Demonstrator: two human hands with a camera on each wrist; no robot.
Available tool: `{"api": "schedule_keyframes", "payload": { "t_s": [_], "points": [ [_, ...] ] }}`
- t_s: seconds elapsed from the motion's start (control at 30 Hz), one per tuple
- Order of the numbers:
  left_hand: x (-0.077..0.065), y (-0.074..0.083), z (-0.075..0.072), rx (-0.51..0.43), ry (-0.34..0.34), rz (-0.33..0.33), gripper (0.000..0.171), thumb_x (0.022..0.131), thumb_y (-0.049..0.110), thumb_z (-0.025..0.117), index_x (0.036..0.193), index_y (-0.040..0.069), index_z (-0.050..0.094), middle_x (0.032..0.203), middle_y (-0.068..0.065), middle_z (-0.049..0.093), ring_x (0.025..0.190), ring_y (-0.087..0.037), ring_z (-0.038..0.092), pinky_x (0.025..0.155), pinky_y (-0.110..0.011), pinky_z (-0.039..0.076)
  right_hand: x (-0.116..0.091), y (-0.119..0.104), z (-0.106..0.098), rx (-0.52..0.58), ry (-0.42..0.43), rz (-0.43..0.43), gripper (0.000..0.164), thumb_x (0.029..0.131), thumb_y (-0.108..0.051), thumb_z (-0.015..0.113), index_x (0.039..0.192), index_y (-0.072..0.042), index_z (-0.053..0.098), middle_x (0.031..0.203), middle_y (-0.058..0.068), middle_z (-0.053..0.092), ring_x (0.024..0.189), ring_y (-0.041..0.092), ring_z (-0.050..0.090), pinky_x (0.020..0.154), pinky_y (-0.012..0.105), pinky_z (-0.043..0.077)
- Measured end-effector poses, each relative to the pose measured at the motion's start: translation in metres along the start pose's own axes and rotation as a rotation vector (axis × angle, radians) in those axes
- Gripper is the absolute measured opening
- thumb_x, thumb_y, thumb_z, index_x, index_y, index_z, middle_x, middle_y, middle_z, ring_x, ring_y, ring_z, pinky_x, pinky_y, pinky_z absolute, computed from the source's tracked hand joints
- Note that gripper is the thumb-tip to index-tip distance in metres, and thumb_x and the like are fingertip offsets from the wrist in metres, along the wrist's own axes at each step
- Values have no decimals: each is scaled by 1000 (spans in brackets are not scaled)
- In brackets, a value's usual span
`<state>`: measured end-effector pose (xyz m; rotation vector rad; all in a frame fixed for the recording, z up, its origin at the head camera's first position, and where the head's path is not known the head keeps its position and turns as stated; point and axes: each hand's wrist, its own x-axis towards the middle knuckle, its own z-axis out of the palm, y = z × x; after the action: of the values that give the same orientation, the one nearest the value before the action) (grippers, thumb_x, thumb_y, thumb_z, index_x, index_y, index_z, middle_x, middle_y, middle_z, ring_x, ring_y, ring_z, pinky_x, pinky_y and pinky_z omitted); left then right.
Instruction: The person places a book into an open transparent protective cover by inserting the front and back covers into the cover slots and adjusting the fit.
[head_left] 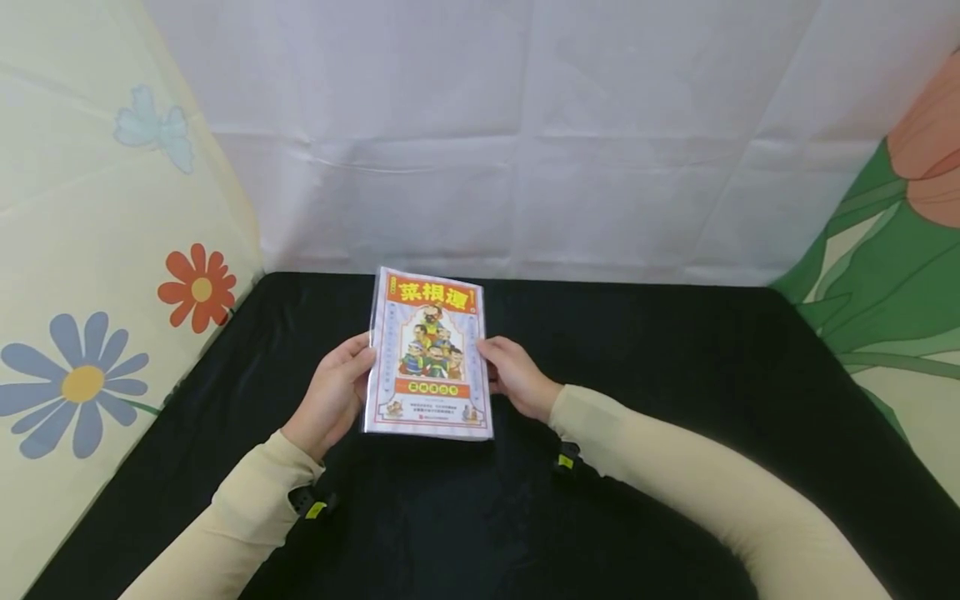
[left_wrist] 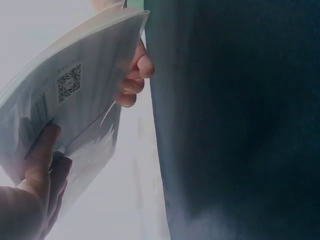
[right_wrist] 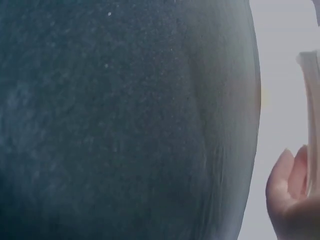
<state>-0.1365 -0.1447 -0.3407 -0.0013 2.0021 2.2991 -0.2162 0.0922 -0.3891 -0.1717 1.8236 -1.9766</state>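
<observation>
A book (head_left: pixel 431 417) with an orange title band and cartoon figures on its front is held up over the black table, cover facing me. Its glossy clear sleeve sticks out past the edges. The left hand (head_left: pixel 333 396) grips its left edge, thumb in front and fingers behind. At the right edge, the right hand (head_left: pixel 522 379) pinches it the same way. In the left wrist view the book's back (left_wrist: pixel 95 70) shows a square code, with fingers against it. The right wrist view catches only the book's side (right_wrist: pixel 312 125) beside the right hand (right_wrist: pixel 287 195).
A black cloth (head_left: pixel 660 367) covers the table. Behind it hangs a creased white sheet (head_left: pixel 600 150). Panels with printed flowers (head_left: pixel 82 383) and leaves (head_left: pixel 892 267) stand at left and right. Dark wrist straps (head_left: pixel 303 502) are on both sleeves.
</observation>
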Motion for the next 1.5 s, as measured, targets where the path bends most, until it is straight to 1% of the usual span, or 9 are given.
{"api": "schedule_keyframes", "payload": {
  "t_s": [0.1, 0.23, 0.37, 0.53, 0.63, 0.77, 0.93, 1.2, 1.5],
  "points": [
    [2, -1, 1, 4, -5, -23, 47, 111, 16, 33, 151, -6, 28, 141, -20, 49, 105, -9, 63, 91, -24, 54, 0, -1, -2, -13, 55, -21, 32, 108, -19, 42, 127, 7, 47, 104, 12, 63, 78, 10, 64, 69, 25, 54],
    [5, -3, 2, 10, 1, -56, 47, 111, 16, 31, 152, -6, 27, 146, -23, 44, 108, -10, 62, 91, -23, 53, -2, -2, -5, -34, 102, -37, 32, 106, -15, 48, 130, 6, 46, 106, 15, 62, 76, 10, 63, 69, 25, 52],
    [8, -7, 4, 25, 30, -101, 46, 111, 16, 31, 152, -5, 28, 147, -23, 43, 111, -13, 60, 90, -23, 52, -5, -4, -8, -75, 127, -42, 38, 105, -13, 51, 138, 6, 44, 109, 20, 65, 73, 10, 63, 68, 25, 53],
    [10, -11, 4, 35, 22, -135, 48, 111, 17, 32, 154, -2, 26, 150, -22, 42, 120, -20, 56, 92, -25, 51, -9, -7, -12, -122, 146, -57, 43, 104, -10, 52, 142, 7, 42, 116, 29, 67, 69, 9, 64, 67, 24, 54],
    [12, -13, 5, 41, 2, -142, 49, 111, 18, 34, 155, -2, 26, 151, -23, 42, 123, -22, 55, 94, -26, 51, -10, -7, -16, -151, 148, -71, 43, 104, -11, 52, 141, 8, 44, 119, 29, 66, 72, 8, 64, 68, 24, 54],
    [14, -15, 6, 57, -9, -160, 49, 110, 17, 35, 154, -3, 27, 150, -23, 44, 120, -21, 57, 94, -27, 51, -9, -6, -23, -203, 169, -88, 39, 103, -12, 55, 134, 10, 52, 113, 24, 70, 74, 8, 64, 70, 25, 54],
    [16, -15, 8, 106, -16, -192, 47, 110, 16, 35, 153, -4, 31, 147, -24, 48, 117, -21, 60, 96, -32, 52, -10, -5, -30, -271, 190, -66, 35, 101, -15, 59, 126, 10, 61, 111, 21, 71, 81, 10, 64, 74, 27, 52],
    [20, -20, 11, 146, -35, -231, 45, 106, 8, 44, 149, -6, 37, 142, -26, 52, 110, -23, 65, 97, -38, 54, -12, -2, -38, -309, 195, -17, 36, 103, -18, 58, 128, 8, 61, 116, 20, 68, 90, 16, 63, 82, 33, 52],
    [22, -26, 13, 143, -37, -269, 47, 107, 7, 43, 151, -4, 32, 147, -25, 49, 122, -30, 60, 109, -50, 45, -13, 0, -41, -304, 198, 45, 34, 104, -17, 56, 128, 7, 59, 118, 20, 65, 88, 16, 62, 79, 29, 53]
  ]
}}
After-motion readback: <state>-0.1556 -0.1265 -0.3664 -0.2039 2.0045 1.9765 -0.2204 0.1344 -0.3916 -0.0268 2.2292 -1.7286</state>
